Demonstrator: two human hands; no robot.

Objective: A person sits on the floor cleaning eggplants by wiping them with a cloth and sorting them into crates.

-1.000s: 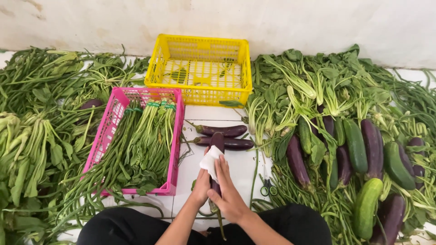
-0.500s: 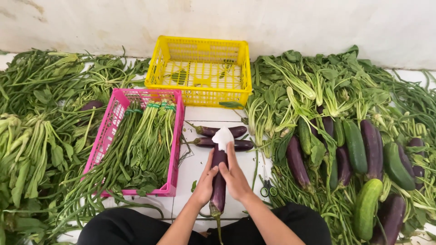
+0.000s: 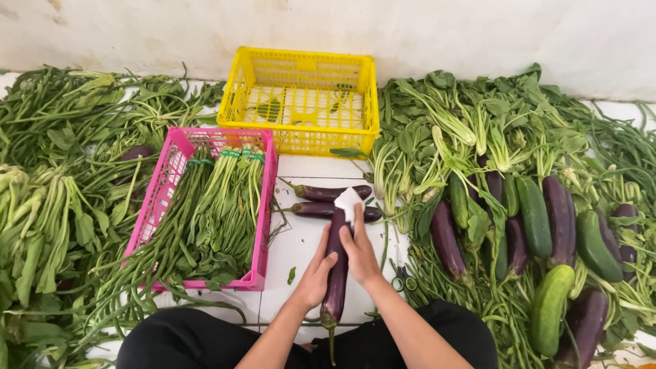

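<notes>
Hands, left (image 3: 316, 277) and right (image 3: 360, 254), grip 1 purple eggplant (image 3: 335, 277) with white cloth (image 3: 348, 202).

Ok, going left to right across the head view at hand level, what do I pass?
Loose leafy greens → pink basket of bundled long beans → left hand → held eggplant → right hand → scissors → eggplants and cucumbers lying on greens.

A white tiled floor (image 3: 301, 239) with dark grout lines is seen at the centre, while a stained whitish wall (image 3: 437, 27) is met at twelve o'clock, everything being evenly lit by soft daylight.
</notes>
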